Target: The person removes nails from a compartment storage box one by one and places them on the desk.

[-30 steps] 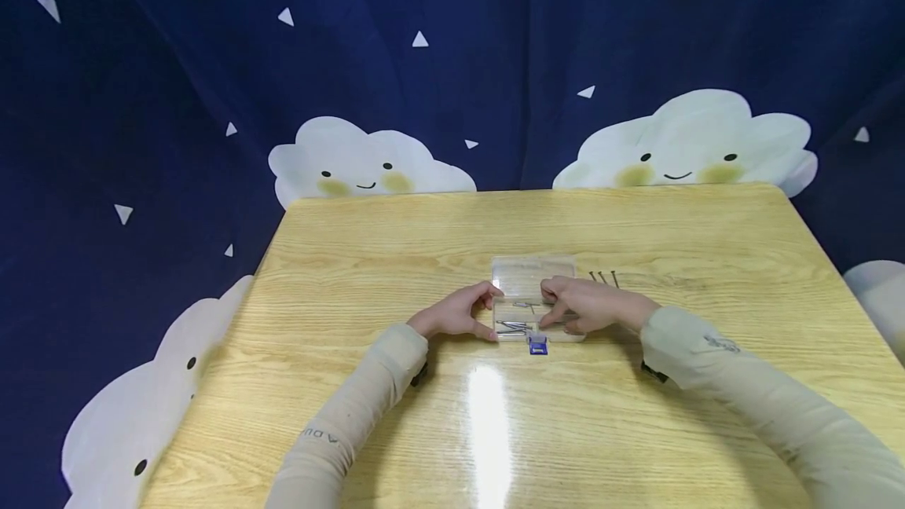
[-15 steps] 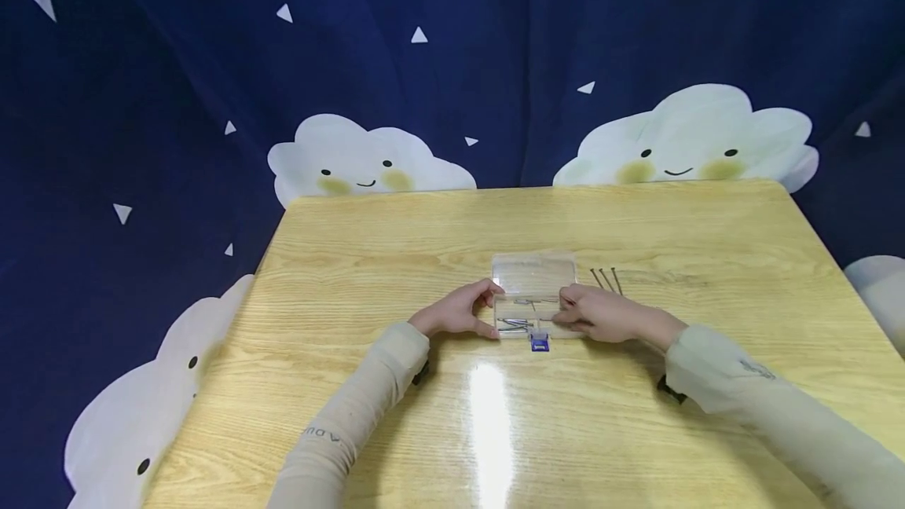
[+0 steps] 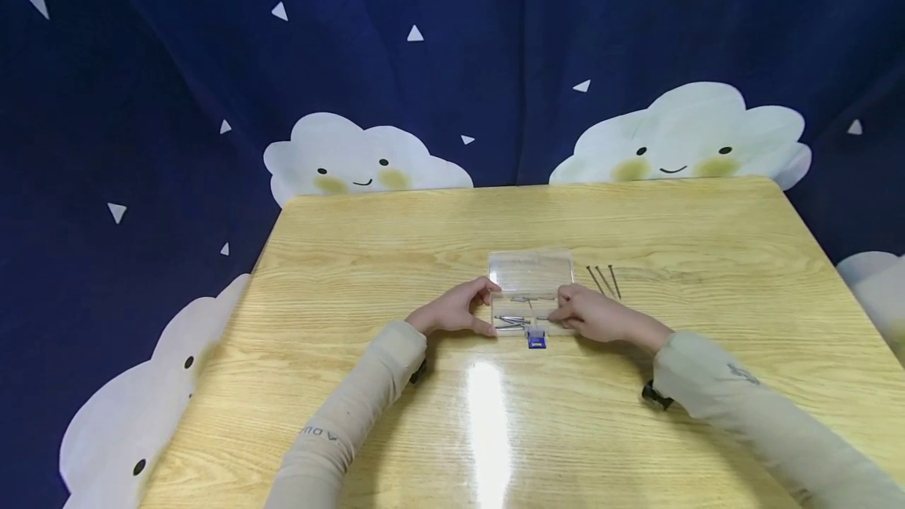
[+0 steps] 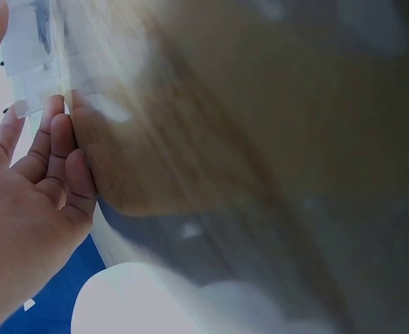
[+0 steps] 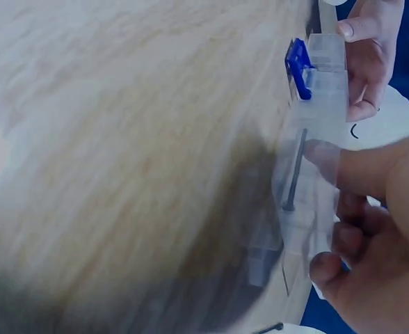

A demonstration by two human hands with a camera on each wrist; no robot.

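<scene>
A clear plastic box (image 5: 326, 104) with compartments stands open on the table, its blue latch (image 3: 536, 339) folded down at the front. My left hand (image 3: 457, 308) holds the box's left end between thumb and fingers. My right hand (image 3: 590, 314) reaches into the right front compartment. There a dark nail (image 5: 295, 174) shows through the clear wall, with the thumb tip (image 5: 319, 154) right at it. I cannot tell whether the fingers pinch it. Several silvery nails (image 3: 511, 323) lie in the left front compartment, and smaller metal pieces (image 3: 521, 300) lie in the back one.
The transparent lid (image 3: 530, 272) lies tipped back behind the box. Three long dark nails (image 3: 606, 281) lie side by side on the wooden table (image 3: 396, 250), just beyond my right hand. Behind the table hangs a dark blue cloud-patterned curtain (image 3: 495, 61).
My right hand has drawn back rightward within the box, and its fingers no longer point down by the middle divider. The left hand keeps its hold on the left end.
</scene>
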